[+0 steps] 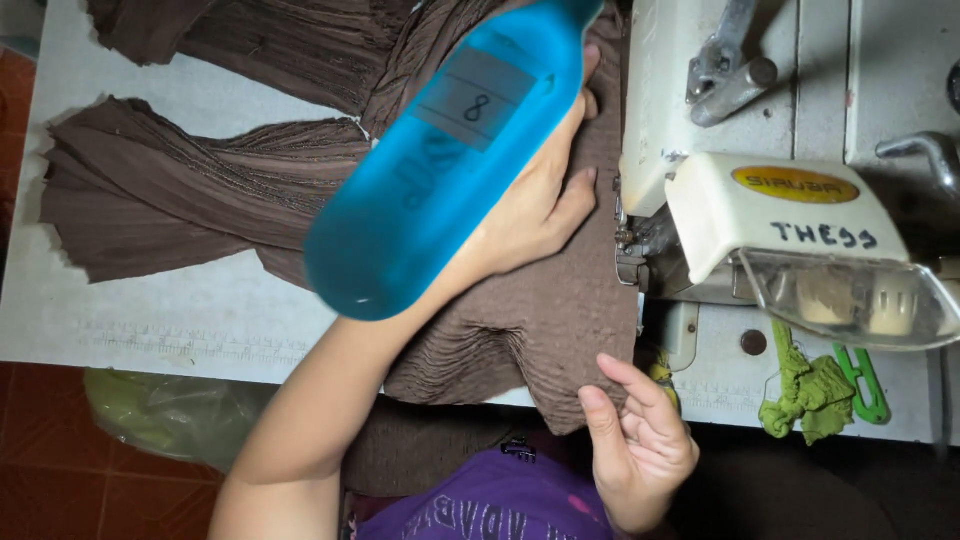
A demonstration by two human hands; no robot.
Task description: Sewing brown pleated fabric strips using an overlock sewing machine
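Observation:
A brown pleated fabric [200,190] is spread over the white table [150,310] and runs under the sewing machine's head [790,220]. My left hand [540,200] lies flat on the fabric just left of the needle area, fingers spread. A bright blue oblong object [440,170] sits over the back of that hand and forearm and hides much of them. My right hand [640,450] is at the table's front edge and pinches the fabric's lower hanging corner between thumb and fingers.
The white sewing machine fills the right side, with metal levers [725,75] on top. A green cloth scrap [805,395] and green-handled scissors [865,385] lie at the front right. A yellowish plastic bag [160,410] sits on the red tiled floor.

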